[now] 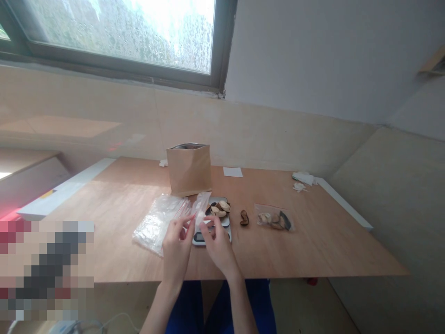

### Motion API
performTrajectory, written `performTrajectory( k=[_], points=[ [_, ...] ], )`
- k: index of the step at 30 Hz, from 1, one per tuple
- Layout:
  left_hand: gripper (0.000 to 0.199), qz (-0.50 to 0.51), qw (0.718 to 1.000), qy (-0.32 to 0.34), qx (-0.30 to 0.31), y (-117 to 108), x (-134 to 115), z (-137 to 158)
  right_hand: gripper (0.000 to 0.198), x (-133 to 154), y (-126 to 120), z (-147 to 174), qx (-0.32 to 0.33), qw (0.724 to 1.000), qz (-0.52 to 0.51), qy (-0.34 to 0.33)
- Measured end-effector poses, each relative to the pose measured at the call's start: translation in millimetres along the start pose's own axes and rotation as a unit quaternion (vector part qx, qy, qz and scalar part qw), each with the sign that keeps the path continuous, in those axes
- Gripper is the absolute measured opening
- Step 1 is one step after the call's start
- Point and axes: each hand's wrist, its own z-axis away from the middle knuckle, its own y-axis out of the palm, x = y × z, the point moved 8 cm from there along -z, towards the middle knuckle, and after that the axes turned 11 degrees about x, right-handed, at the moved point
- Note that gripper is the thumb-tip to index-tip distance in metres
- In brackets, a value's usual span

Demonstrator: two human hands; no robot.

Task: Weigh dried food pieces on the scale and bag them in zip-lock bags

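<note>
Now we hold one small clear bag (200, 206) up with both our hands. Our left hand (177, 243) pinches its left edge and our right hand (217, 243) pinches its right edge, so the hands are close together, just in front of the scale (212, 227). The bag looks empty. Some brown and pale pieces (219, 208) already lie on the scale. One dark piece (244, 218) lies just right of the scale, and a filled bag (274, 219) lies further right. We think one bag is done and more are left, because a pile of empty bags (156, 222) waits left of the scale. Behind the scale stands a brown paper bag (189, 169). The wooden desk (313, 246) sits under a window (121, 28), by pale walls.
</note>
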Motion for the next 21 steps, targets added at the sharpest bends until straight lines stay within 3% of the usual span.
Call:
performTrajectory(
  k=[4,9,12,16,21],
  points=[
    [0.031,0.029,0.999,0.004,0.017,6.5,-8.2,3.3,0.017,-0.2,7.3,-7.9,0.000,1.000,-0.023,-0.004],
    [0.035,0.074,0.996,-0.046,-0.031,-17.0,3.2,-1.2,0.015,-27.5,-16.9,-19.8,-0.010,0.997,-0.038,0.059],
    [0.038,0.104,0.990,-0.078,-0.046,-30.1,8.8,-7.6,0.025,-24.2,-28.7,-24.1,0.012,0.999,-0.022,0.027],
    [0.044,0.099,0.987,-0.124,-0.018,-31.4,12.2,-17.3,0.027,-3.7,-43.0,-23.6,-0.020,0.991,0.110,-0.078],
    [0.048,0.084,0.983,-0.162,-0.023,-28.4,16.1,-25.9,0.019,-6.5,-37.1,-24.6,-0.026,0.935,0.344,-0.085]
  ],
)
